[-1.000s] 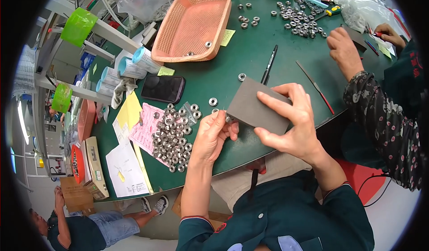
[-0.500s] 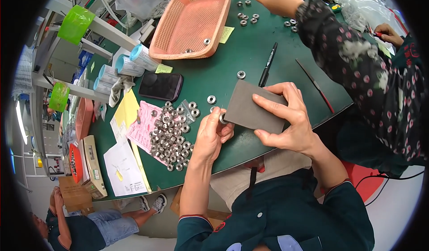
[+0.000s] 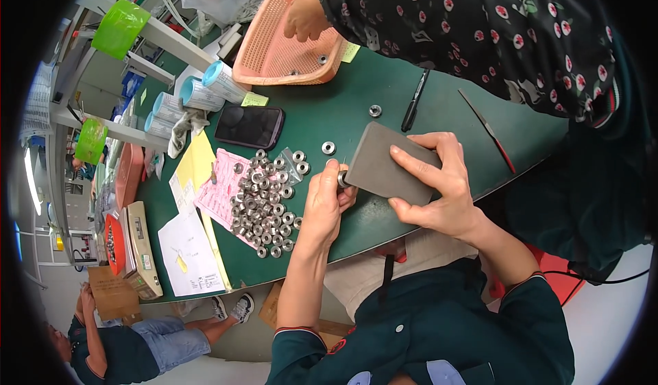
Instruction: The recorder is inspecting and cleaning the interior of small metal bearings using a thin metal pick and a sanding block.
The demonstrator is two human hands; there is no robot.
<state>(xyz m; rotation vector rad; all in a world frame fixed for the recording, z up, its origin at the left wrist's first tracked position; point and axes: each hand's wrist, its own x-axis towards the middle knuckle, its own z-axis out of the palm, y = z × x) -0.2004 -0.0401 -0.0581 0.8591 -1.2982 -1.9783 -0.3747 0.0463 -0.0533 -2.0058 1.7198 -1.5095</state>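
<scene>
My right hand (image 3: 439, 186) grips a flat grey block (image 3: 384, 165) and holds it tilted above the green table (image 3: 439, 111). My left hand (image 3: 325, 200) pinches a small metal ring (image 3: 341, 178) against the block's left edge. A heap of several similar metal rings (image 3: 267, 200) lies just left of my left hand, partly on a pink sheet (image 3: 223, 189). Two loose rings (image 3: 328, 148) lie beyond the block.
A co-worker's arm in a flowered sleeve (image 3: 466, 28) reaches across to a pink plastic basket (image 3: 288, 49). A black phone (image 3: 249, 126), a black pen (image 3: 415, 100), a thin red-tipped tool (image 3: 488, 130), paper cups (image 3: 199, 95), yellow and white papers and a small scale (image 3: 140, 248) lie around.
The co-worker's arm has swung from the far right across the table to the basket. My hands stayed together at the block, with the left pressing the ring closer to its edge.
</scene>
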